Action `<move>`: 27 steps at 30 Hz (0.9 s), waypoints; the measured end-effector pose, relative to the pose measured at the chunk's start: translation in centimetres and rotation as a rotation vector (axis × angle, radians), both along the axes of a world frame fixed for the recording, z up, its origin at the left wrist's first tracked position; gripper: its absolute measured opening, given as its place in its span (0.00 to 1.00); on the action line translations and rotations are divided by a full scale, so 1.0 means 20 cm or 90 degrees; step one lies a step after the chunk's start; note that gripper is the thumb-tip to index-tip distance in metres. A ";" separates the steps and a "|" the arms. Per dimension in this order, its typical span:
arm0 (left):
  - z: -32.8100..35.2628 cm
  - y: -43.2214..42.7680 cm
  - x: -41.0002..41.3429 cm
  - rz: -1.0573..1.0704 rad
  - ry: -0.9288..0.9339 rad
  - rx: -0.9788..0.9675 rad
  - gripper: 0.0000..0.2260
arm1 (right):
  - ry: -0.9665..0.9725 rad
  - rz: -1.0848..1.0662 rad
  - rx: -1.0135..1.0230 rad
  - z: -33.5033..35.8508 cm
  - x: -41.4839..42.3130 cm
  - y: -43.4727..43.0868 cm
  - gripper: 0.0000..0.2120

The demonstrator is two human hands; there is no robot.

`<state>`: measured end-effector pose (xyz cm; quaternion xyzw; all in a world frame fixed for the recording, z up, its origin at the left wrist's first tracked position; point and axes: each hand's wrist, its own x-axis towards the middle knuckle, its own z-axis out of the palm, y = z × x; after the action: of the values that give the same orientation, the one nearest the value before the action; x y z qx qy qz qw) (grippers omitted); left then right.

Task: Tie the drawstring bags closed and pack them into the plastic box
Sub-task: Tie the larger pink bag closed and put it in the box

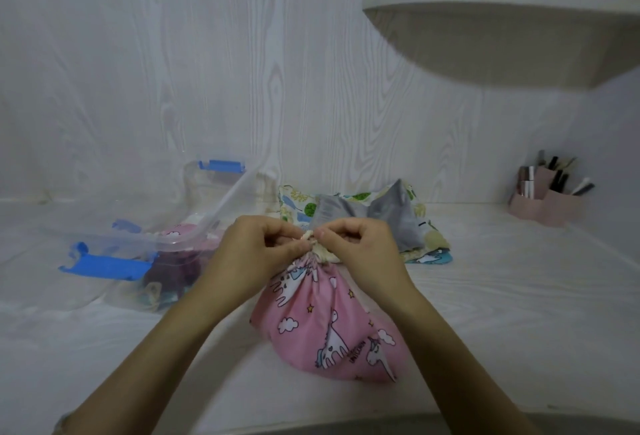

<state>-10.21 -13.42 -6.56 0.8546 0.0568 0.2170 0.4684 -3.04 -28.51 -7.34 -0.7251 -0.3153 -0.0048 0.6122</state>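
Observation:
A stuffed pink unicorn-print drawstring bag (329, 327) lies on the white desk in front of me, its neck gathered tight. My left hand (256, 244) and my right hand (356, 244) meet above that neck, each pinching the cream drawstring (309, 238) between fingertips. To the left stands the clear plastic box (173, 261) with blue clips, its lid (221, 199) tilted up against the wall. Inside it I see a pink bag and a dark purple bag. Behind my hands lies a pile of cloth (408, 223): a grey piece on top of a white bag with green and blue prints.
A pink organiser (547, 199) with brushes and small bottles stands at the back right of the desk. A rounded white shelf (502, 36) juts out overhead on the right, with a black object on it. A white wood-grain wall closes the back.

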 end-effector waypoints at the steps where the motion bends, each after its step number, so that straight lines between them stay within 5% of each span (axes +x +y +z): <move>1: 0.01 0.01 0.00 -0.003 0.008 -0.001 0.03 | 0.003 0.007 -0.012 0.00 0.01 -0.01 0.05; 7: 0.02 0.07 -0.05 0.074 -0.006 0.111 0.06 | -0.024 0.003 -0.122 0.01 0.09 -0.08 0.08; 15: -0.01 0.05 -0.07 -0.135 0.193 -0.060 0.17 | 0.028 0.022 -0.086 0.02 0.12 -0.06 0.06; 17: -0.02 0.05 -0.06 -0.139 0.154 -0.012 0.14 | 0.054 0.056 -0.089 0.02 0.13 -0.06 0.07; 20: -0.02 0.07 -0.02 -0.101 0.062 -0.055 0.09 | 0.145 0.173 -0.180 0.01 0.14 -0.06 0.32; 23: -0.02 0.06 0.01 -0.078 0.011 -0.074 0.14 | 0.065 0.206 -0.284 0.03 0.11 -0.03 0.18; 25: -0.03 0.02 0.01 0.059 -0.078 -0.029 0.17 | 0.062 0.163 -0.210 0.05 0.11 0.01 0.17; 27: -0.02 -0.02 -0.03 0.153 -0.202 0.034 0.06 | 0.091 0.112 -0.114 0.07 0.11 0.05 0.22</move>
<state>-10.78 -13.80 -6.92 0.8088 0.0784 0.4047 0.4194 -0.94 -27.54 -5.84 -0.7450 -0.3324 0.1283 0.5639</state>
